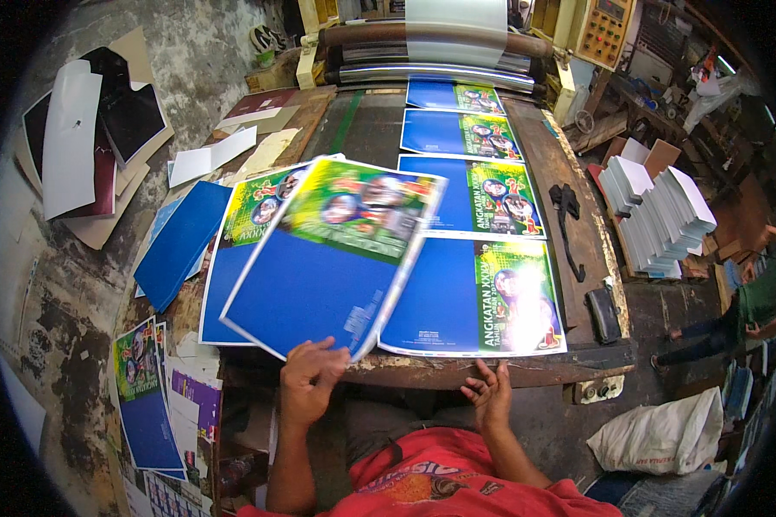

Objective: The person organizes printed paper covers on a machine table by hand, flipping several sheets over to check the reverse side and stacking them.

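1 lifted sheet, 4 sheets in a row

Left hand (312,370) pinches 1 blue-green printed sheet (336,258) above the worktop (569,224); right hand (490,395) spread, empty; 4 printed sheets (470,194) lie in line.

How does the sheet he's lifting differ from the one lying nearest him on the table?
The lifted sheet is tilted, raised off the table by the left hand; the flat sheet lies on the table, with the open right hand at the edge below it. The lifted sheet looks motion-blurred; the flat sheet shows glare. Both are blue with a green picture panel.
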